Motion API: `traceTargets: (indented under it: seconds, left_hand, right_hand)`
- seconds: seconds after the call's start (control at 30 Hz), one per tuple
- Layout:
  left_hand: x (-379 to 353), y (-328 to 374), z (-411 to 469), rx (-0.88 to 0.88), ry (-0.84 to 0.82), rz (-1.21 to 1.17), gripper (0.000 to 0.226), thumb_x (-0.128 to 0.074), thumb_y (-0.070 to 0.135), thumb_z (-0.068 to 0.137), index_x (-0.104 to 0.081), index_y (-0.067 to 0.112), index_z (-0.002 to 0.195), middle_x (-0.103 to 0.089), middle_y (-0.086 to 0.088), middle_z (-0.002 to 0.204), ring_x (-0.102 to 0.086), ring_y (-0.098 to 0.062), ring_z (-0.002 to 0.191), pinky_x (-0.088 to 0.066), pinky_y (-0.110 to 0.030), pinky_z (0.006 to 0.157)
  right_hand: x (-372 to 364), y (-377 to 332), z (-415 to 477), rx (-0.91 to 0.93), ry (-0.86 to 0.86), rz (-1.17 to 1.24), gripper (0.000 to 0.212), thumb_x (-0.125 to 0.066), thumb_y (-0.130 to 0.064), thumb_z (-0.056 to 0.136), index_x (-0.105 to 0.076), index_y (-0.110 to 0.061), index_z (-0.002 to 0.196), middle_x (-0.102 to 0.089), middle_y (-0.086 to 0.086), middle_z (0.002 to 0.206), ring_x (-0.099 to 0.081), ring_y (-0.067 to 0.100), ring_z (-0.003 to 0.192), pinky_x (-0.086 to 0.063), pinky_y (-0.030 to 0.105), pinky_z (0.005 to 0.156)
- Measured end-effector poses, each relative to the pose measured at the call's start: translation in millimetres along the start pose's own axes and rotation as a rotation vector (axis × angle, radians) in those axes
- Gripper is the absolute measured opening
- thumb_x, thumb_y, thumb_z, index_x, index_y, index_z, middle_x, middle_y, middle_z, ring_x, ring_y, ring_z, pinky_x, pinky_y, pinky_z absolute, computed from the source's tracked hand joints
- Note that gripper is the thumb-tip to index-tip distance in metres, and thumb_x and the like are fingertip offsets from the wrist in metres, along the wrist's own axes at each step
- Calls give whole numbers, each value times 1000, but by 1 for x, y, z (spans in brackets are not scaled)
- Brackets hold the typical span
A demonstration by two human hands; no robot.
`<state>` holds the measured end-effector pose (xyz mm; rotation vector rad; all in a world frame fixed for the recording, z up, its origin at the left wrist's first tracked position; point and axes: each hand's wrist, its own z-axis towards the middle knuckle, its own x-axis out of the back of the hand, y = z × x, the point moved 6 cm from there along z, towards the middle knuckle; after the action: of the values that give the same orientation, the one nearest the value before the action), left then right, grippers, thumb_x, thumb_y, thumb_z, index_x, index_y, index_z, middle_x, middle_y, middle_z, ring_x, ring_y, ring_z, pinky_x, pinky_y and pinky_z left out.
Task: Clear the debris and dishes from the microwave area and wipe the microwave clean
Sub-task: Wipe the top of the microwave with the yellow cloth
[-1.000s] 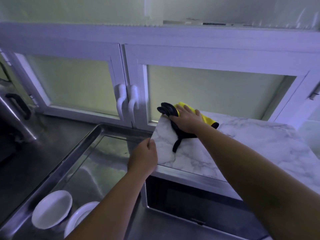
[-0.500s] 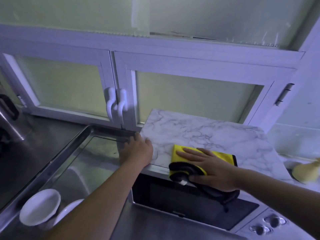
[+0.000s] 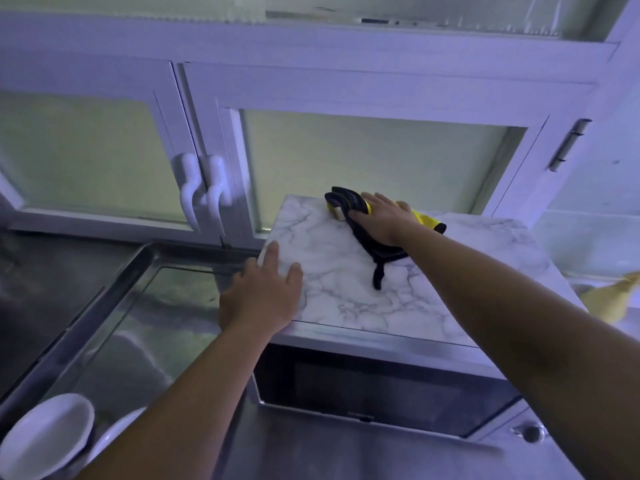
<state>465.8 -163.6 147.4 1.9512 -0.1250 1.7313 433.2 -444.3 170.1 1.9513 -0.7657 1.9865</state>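
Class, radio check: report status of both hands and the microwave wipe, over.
Right hand pressing yellow-and-black cloth on microwave top, far edge. Left hand flat on its left edge. No obstruction.

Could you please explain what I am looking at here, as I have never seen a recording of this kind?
There is no machine here. A person works with two bare hands, and every picture comes from one camera worn on the head, looking forward and down, so the arms reach in from the bottom edge.

In front stands a microwave with a marble-patterned top. The right hand presses flat on a yellow and black cloth near the back of that top. The left hand rests flat on the top's near left corner.

To the left is a steel sink, with a white bowl and another white dish at its near end. White cupboard doors run behind. Something yellowish at the right edge is too blurred to name.
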Motion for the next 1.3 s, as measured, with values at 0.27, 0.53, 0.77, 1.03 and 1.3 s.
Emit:
traceTargets:
  seconds: [0.27,0.53,0.77,1.03,1.3]
  left_hand:
    - [4,4,0,56,-135,27,66,-14,65,94,-1,42,154,-24,-12,158,-29,-40,139,-32,-56,106]
    - [0,42,-11,18,15,113,80,-16,61,97,-4,12,159,-2,-19,166,-1,-34,153,-7,-53,121]
    - [-6,43,-6,-73,94,159,82,-14,70,93,-9,21,158,-7,-18,165,-6,-34,152,-11,-52,121]
    - [-8,40,-3,-48,73,142,81,-14,72,92,-9,26,158,-5,-14,166,-4,-30,152,-14,-51,120]
    - [-3,41,-6,-33,66,114,80,-16,72,90,-13,27,157,-8,-12,165,-7,-31,152,-18,-54,118]
  right_hand:
    - [-17,-19,-117,191,-91,-81,71,-23,-68,96,-12,-36,159,2,-14,168,8,9,154,2,47,123]
    - [4,20,-206,625,-188,-40,68,-36,-71,92,-19,-50,154,1,-24,165,8,0,152,6,28,121]
    - [17,81,-70,124,-45,-31,72,-43,-64,96,-16,-37,158,-13,-15,166,-10,9,153,-11,40,120]
    - [14,91,-45,-250,70,-41,73,-19,-71,89,-29,-35,152,-31,-1,159,-22,22,148,-19,53,116]
    - [-2,71,-182,154,-103,-144,79,-15,-78,87,-9,-43,157,6,-10,168,12,8,153,2,44,124]
